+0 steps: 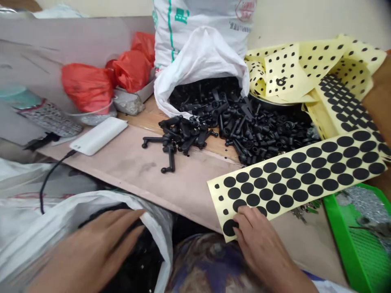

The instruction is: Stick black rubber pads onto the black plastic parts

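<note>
My right hand (259,242) rests on the near corner of a yellow sheet (302,179) covered with round black stickers, fingertips curled onto one sticker at the sheet's edge. My left hand (100,244) lies flat with fingers stretched out over the opening of a white plastic bag (73,219) at the lower left; dark contents show inside. A pile of black plastic parts (232,122) spills from a white sack (201,61) across the wooden table (146,171).
More yellow sticker sheets (320,65) are heaped at the back right. A green tray (357,236) with small metal pieces sits at the lower right. A white power bank (97,136) with black cable and red bags (88,85) lie at the left.
</note>
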